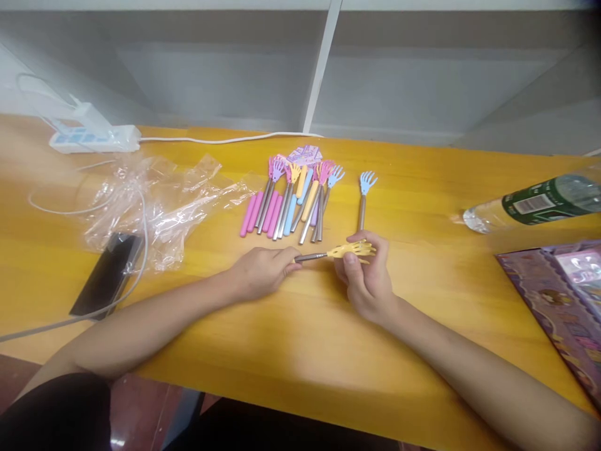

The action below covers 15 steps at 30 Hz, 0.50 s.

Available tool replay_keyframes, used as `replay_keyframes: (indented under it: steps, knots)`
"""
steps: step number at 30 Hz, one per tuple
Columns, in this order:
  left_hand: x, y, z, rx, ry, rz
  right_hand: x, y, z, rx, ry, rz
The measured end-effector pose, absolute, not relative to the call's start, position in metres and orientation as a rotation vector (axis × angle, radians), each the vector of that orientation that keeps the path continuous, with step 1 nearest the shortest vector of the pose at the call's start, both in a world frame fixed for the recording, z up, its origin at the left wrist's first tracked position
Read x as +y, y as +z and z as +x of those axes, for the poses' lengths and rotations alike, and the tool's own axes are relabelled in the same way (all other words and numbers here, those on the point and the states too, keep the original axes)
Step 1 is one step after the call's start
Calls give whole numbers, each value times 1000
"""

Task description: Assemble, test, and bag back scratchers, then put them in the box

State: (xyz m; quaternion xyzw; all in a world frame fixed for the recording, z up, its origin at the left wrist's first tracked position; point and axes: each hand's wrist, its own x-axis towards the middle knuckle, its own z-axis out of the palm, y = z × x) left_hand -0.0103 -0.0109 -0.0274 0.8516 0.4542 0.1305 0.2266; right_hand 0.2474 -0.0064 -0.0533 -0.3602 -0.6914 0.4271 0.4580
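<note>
A back scratcher (312,257) with a yellow hand-shaped head and a metal shaft lies level between my two hands. My left hand (263,270) is closed around its shaft end, so any grip there is hidden. The yellow head is held by my right hand (369,275), thumb in front and fingers behind. Just beyond the right fingers lies a blue-headed back scratcher (362,200) on the table. Further left is a pile of back scratchers (322,194) with pink, purple, yellow and blue heads, mixed with loose coloured handles (248,213).
Crumpled clear plastic bags (154,207) and a black phone (107,275) lie left, with a white cable across them. A power strip (94,138) sits at the back left. On the right are a bottle (539,200) and a patterned purple box (549,313).
</note>
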Motion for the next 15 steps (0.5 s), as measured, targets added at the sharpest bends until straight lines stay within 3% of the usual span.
replay_keyframes:
  steps: [15]
  knots:
    - [-9,-24,-10,1176,429,2260,-10,-45,232,-1627,979,-786]
